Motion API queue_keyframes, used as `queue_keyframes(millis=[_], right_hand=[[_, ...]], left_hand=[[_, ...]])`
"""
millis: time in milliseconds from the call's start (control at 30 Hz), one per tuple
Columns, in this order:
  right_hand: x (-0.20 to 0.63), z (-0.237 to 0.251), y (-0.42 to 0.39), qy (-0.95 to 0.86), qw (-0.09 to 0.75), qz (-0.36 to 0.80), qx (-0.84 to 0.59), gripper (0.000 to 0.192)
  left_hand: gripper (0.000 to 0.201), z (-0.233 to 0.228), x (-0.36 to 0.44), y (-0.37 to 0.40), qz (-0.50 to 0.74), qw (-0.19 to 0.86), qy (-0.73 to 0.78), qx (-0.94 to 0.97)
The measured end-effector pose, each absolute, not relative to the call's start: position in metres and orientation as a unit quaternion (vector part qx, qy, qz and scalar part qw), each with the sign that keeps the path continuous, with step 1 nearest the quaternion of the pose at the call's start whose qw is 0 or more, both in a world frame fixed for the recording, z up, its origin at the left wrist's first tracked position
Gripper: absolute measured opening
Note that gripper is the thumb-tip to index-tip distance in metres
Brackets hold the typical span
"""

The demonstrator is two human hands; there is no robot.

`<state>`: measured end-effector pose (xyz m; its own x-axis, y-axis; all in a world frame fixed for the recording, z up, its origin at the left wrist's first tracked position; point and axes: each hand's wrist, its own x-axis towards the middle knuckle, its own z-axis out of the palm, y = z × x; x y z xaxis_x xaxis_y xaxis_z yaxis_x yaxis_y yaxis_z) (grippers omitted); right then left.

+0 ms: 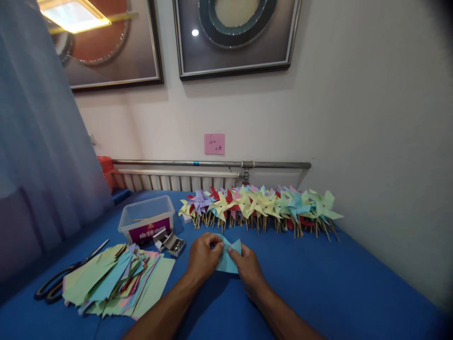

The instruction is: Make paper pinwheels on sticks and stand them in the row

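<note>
Head view, hands: left hand and right hand meet low at centre, both closed on one light blue paper square.
Left hand: fingers curled over the sheet's upper left corner, thumb side pressed to it; closed grip, nothing else in it.
Right hand: fingertips pinch the sheet near its middle; knuckles cover the lower right part.
Paper: rests on or just above the blue table, cannot tell which; two points stick up between the hands, so it looks partly folded.
Left of hands: loose pile of cut paper sheets, green, blue, pink and yellow, fanned out flat.
Far left: black-handled scissors beside the pile, the blade end touching or under its edge.
Behind pile: clear plastic tub with a purple label; just beside it a small open box holding metal bits, too small to identify.
Back of table: long row of finished paper pinwheels on wooden sticks, packed close along the wall.
Wall: pink note above a grey pipe; two framed pictures higher up.
</note>
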<state>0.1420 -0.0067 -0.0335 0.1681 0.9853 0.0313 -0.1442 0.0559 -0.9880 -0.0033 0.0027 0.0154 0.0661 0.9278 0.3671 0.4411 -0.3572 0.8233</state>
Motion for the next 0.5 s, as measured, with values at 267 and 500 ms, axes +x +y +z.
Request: queue_keyframes(millis=[267,500], right_hand=[[0.1400,-0.0286,-0.0114,-0.443,0.584,0.476,-0.486,0.029],[0.1398,-0.0326,-0.0091,-0.441,0.582,0.471,-0.495,0.031]], left_hand=[[0.014,0.0156,-0.0030,0.0033,0.437,0.276,0.520,0.680],[0.014,0.0165,-0.0022,0.0016,0.434,0.291,0.530,0.668]])
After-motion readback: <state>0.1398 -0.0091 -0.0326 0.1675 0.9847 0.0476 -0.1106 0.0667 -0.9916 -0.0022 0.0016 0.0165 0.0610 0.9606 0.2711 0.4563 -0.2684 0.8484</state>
